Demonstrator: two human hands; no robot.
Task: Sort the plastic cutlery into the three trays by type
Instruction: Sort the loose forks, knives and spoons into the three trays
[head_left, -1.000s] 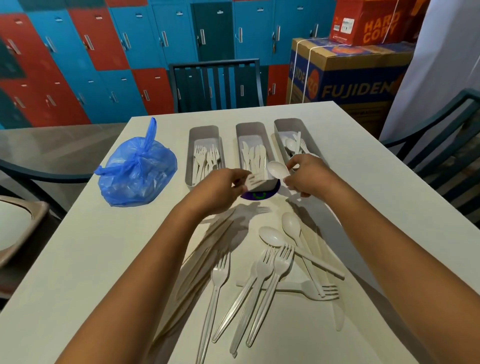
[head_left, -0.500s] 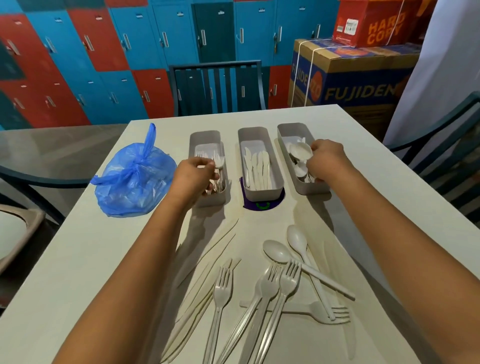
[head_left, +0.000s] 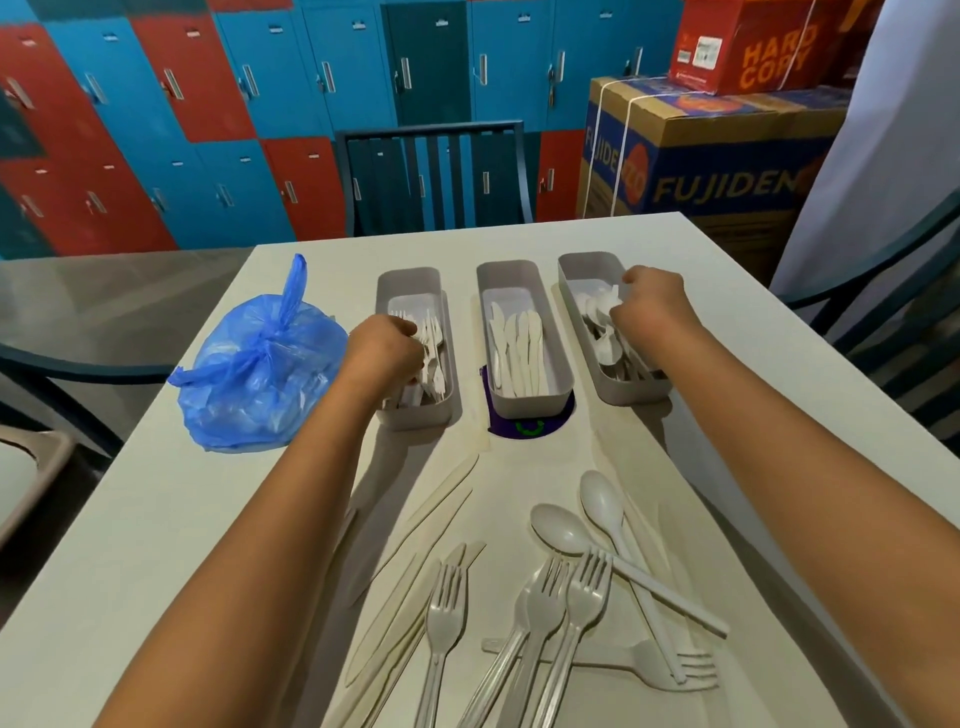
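Your table (head_left: 156, 519) holds three trays. Your left hand (head_left: 387, 351) is in the fork tray (head_left: 415, 415), fingers curled, but you cannot tell if it grips a fork. Your right hand (head_left: 649, 306) is over the spoon tray (head_left: 631, 395), and its grip is hidden too. Drop too early and a piece may land outside. Loose forks (head_left: 545, 608) and spoons (head_left: 566, 530) wait near you. Half a second ago both hands were nearer you.

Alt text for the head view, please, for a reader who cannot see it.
Left hand reaches into the fork tray, right hand into the spoon tray; the knife tray sits between. Loose forks, spoons and knives lie nearer.
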